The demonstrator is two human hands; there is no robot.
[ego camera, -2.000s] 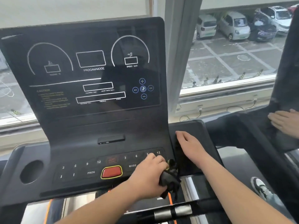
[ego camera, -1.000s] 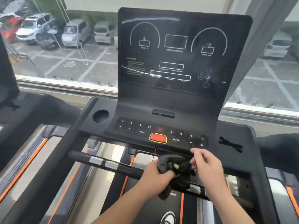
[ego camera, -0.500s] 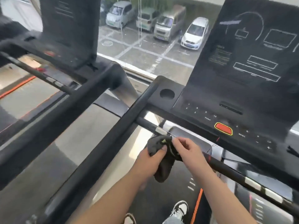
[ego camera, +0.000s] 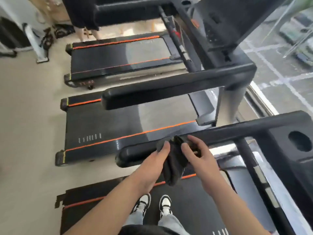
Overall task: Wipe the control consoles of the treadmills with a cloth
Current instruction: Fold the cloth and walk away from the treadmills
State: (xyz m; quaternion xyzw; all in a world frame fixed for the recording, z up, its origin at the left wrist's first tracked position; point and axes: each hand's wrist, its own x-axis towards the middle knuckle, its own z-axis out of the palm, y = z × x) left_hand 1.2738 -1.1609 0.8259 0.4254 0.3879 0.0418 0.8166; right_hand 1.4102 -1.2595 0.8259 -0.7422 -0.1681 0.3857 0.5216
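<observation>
A dark cloth [ego camera: 174, 165] hangs between my two hands, in front of the left handrail [ego camera: 140, 152] of the treadmill I stand on. My left hand [ego camera: 152, 164] grips its left side and my right hand [ego camera: 197, 154] pinches its upper right part. Only the left corner of this treadmill's console [ego camera: 288, 150], with a round cup hole [ego camera: 299, 141], shows at the right edge. The console [ego camera: 225, 22] of the neighbouring treadmill stands at the upper right, seen from the side and blurred.
Two more treadmill decks [ego camera: 118, 128] [ego camera: 118, 56] with orange stripes lie to my left. The neighbour's handrail [ego camera: 169, 92] crosses the middle. A window [ego camera: 279, 56] runs along the right. A grey metal post [ego camera: 36, 44] and cables [ego camera: 55, 33] sit on the floor at the upper left.
My head has turned far left and down, away from the console. Both hands left the console and now hold the cloth together at the handrail.
</observation>
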